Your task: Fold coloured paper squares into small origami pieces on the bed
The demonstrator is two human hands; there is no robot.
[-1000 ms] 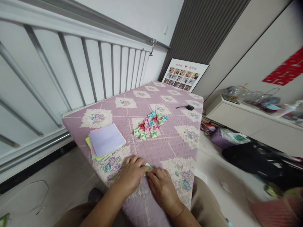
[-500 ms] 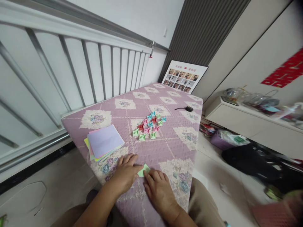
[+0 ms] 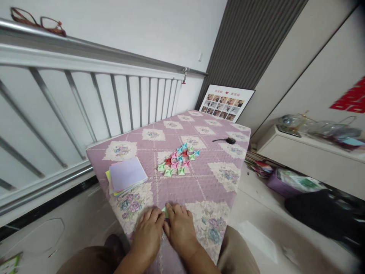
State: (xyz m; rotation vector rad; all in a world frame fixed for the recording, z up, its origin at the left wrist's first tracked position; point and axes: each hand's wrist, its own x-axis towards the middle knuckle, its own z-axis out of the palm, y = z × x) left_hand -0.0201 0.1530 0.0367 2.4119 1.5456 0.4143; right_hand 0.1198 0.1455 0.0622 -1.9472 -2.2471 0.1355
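Observation:
My left hand [image 3: 148,232] and my right hand [image 3: 178,228] lie side by side on the near end of a purple quilted table cover [image 3: 199,182]. Their fingertips press on a small light green folded paper [image 3: 164,211], most of it hidden under the fingers. Farther up the table lies a cluster of several small folded paper stars [image 3: 179,158] in green, pink, red and blue. A stack of coloured square paper [image 3: 127,176], lilac on top, sits to the left of the hands.
A small black object with a cord [image 3: 229,140] lies near the far right edge. A white railing [image 3: 114,102] runs along the left. A photo board [image 3: 226,103] leans at the far end. A low white shelf [image 3: 308,152], a purple bin [image 3: 281,182] and a black bag [image 3: 322,211] crowd the floor on the right.
The hands have drawn closer together over the green paper, covering more of it. The camera has tilted up and shifted, showing red glasses on the rail.

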